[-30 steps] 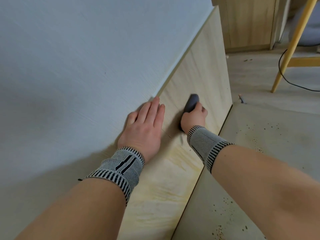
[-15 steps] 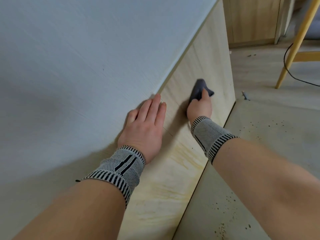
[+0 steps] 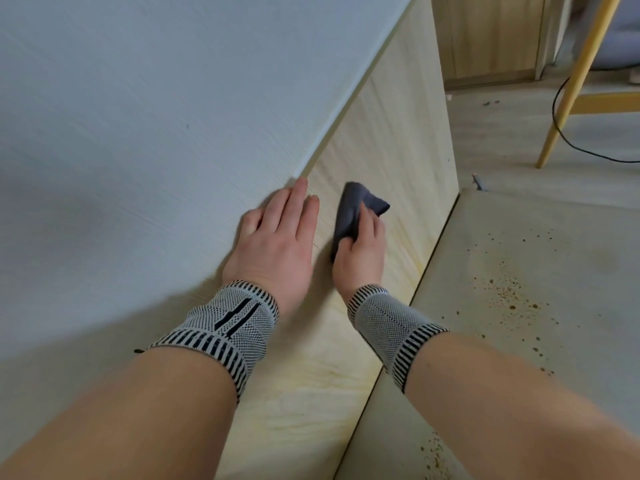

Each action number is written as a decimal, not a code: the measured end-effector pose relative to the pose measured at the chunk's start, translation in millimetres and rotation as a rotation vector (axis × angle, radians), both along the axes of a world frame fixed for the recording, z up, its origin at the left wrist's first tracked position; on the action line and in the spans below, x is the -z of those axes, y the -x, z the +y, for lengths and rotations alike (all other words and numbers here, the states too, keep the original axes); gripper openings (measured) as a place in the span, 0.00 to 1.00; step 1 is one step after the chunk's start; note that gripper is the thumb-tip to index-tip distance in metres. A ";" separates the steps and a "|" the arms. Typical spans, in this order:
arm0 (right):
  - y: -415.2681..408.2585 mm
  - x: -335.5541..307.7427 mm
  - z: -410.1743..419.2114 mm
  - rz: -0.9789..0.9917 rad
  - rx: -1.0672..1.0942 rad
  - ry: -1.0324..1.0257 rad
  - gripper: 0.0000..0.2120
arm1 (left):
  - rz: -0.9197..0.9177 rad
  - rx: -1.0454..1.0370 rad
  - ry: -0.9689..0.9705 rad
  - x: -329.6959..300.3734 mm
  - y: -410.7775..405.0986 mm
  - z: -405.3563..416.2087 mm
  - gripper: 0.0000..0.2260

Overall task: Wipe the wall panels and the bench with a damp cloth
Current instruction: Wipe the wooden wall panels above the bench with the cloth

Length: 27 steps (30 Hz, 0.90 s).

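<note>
A pale wooden wall panel [image 3: 391,133] runs below a white painted wall [image 3: 156,109]. My right hand [image 3: 363,251] grips a dark grey cloth [image 3: 349,209] and presses it against the wooden panel. My left hand [image 3: 277,244] lies flat with straight fingers across the seam between the white wall and the wood, just left of the cloth. The beige bench surface [image 3: 519,306] meets the panel's lower edge at the right and carries brown specks. Both wrists wear striped knitted bands.
A yellow wooden chair leg [image 3: 575,81] stands on the floor at the upper right, with a black cable [image 3: 568,140] looping beside it. A wooden cabinet front [image 3: 491,39] closes the far end. A small dark object [image 3: 479,181] lies at the bench's far corner.
My right hand first slid the cloth away along the panel, then drew it back toward me and closer to my left hand. My left hand stayed flat on the wall.
</note>
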State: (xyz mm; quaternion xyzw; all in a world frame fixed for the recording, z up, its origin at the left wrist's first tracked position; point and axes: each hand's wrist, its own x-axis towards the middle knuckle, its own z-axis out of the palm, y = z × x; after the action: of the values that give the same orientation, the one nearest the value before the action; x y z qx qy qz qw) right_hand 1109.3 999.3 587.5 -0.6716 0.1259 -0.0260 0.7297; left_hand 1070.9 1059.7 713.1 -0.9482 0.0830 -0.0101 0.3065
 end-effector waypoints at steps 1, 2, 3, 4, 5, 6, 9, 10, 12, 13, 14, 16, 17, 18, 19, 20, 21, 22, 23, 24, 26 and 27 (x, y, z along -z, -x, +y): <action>0.1 7.1 -1.3 0.080 -0.004 -0.004 0.28 | 0.013 -0.011 -0.008 -0.4 0.0 -1.0 0.32; -1.6 12.3 -4.2 0.202 -0.027 -0.015 0.29 | 0.030 -0.024 -0.014 -1.1 0.6 -2.0 0.32; -3.2 15.2 -7.7 0.312 -0.059 -0.027 0.29 | 0.042 -0.032 -0.015 -0.6 1.5 -1.6 0.32; -2.4 14.0 -9.4 0.336 -0.079 -0.032 0.29 | 0.039 -0.030 -0.011 -1.3 1.8 -1.9 0.32; 3.0 8.4 -9.5 0.268 -0.094 -0.036 0.28 | 0.027 -0.021 -0.007 -0.9 1.6 -0.8 0.32; 11.5 2.2 -7.2 0.142 -0.106 -0.036 0.28 | 0.012 -0.009 -0.002 -0.9 1.0 -0.1 0.32; 43.5 9.7 6.0 -0.126 -0.136 0.038 0.28 | 0.036 -0.026 -0.009 -2.2 1.3 -0.9 0.32; 47.1 21.9 6.6 -0.084 -0.152 0.062 0.28 | 0.036 -0.028 -0.009 -1.8 1.3 -1.0 0.32; 42.2 40.5 0.8 0.240 -0.205 0.023 0.27 | 0.030 -0.022 -0.012 -1.9 0.5 -1.5 0.32; 38.7 46.1 -2.1 0.409 -0.236 -0.003 0.27 | 0.034 -0.028 -0.014 -1.2 1.3 -0.8 0.32; 37.8 46.9 -4.1 0.478 -0.253 -0.003 0.27 | 0.038 -0.030 -0.015 -1.3 1.8 -0.9 0.32; 46.2 35.3 -0.1 0.332 -0.225 0.015 0.27 | 0.034 -0.027 -0.022 -1.0 2.2 -0.2 0.32; 54.1 25.7 4.1 0.177 -0.198 0.003 0.27 | 0.028 -0.024 -0.020 -1.1 1.8 0.2 0.32; 62.4 19.3 9.0 0.033 -0.186 -0.001 0.27 | 0.022 -0.019 -0.018 -1.4 1.0 0.1 0.32; 69.1 20.5 15.0 -0.059 -0.182 0.017 0.27 | 0.019 -0.015 -0.014 -1.8 0.5 0.2 0.31; 70.6 26.2 17.8 -0.071 -0.184 0.033 0.27 | 0.020 -0.014 -0.011 -2.1 0.4 -0.3 0.31; 67.2 33.6 16.1 0.011 -0.186 0.042 0.27 | 0.023 -0.014 -0.011 -1.6 1.3 -0.9 0.31; 59.7 38.5 11.8 0.156 -0.189 0.042 0.27 | 0.019 -0.010 -0.014 -1.3 1.0 -0.9 0.31; 53.3 42.2 7.2 0.304 -0.207 0.048 0.27 | 0.016 -0.009 -0.016 -0.6 1.5 -0.5 0.31; 48.9 41.7 4.5 0.376 -0.222 0.059 0.27 | 0.017 -0.009 -0.016 -0.3 1.6 -0.4 0.31; 50.2 24.2 6.1 0.237 -0.201 0.066 0.28 | 0.019 -0.012 -0.010 0.2 1.0 0.1 0.31; 54.9 12.0 9.2 0.058 -0.169 0.056 0.28 | 0.017 -0.013 -0.003 -0.1 1.2 0.0 0.31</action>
State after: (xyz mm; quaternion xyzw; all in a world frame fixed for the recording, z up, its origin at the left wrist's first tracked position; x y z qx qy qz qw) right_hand 1054.4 1008.5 575.5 -0.7005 0.0888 0.0516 0.7063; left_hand 1069.7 1059.7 713.2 -0.9482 0.0794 0.0000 0.3075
